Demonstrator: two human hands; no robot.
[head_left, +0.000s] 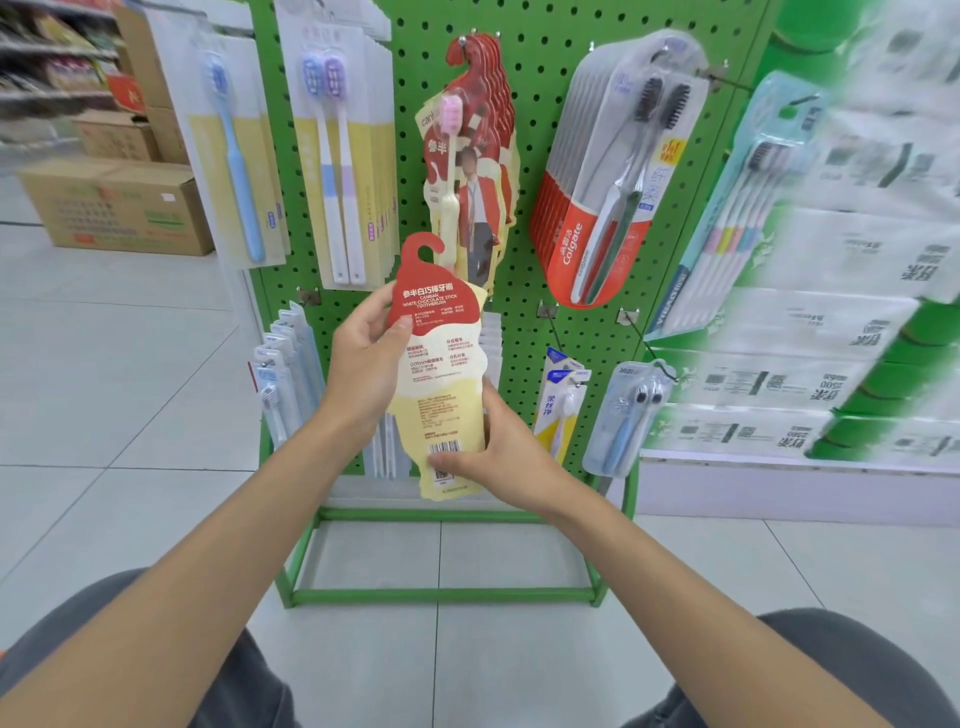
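1. Green pegboard rack (540, 104): stands on the floor straight ahead, far side of both hands. It is hung with toothbrush packs.
2. Matching red-and-cream stack (480, 156): hangs from a peg (462, 39) at top centre of the board, above the hands and a little right and farther off. Colgate packs (597, 208) hang to its right.
3. Held toothbrush pack (441, 374): off the rack, near side of the board, between the two hands. Printed back with barcode faces the camera. Long axis runs roughly upright with the top leaning slightly left; red end up, cream end down.
4. Left hand (363, 374): grasps the pack's upper left edge, thumb on the red panel, fingers hidden behind the card.
5. Right hand (504, 457): grasps the lower right edge, thumb pressed by the barcode, fingers behind.
6. Hook cut-out (423, 249): at the pack's top end, above the left hand and well below the peg.
7. Judgement: if the pack goes back, the move turns on lifting the cut-out up and right to the peg. The left hand is nearer that end and would steer.
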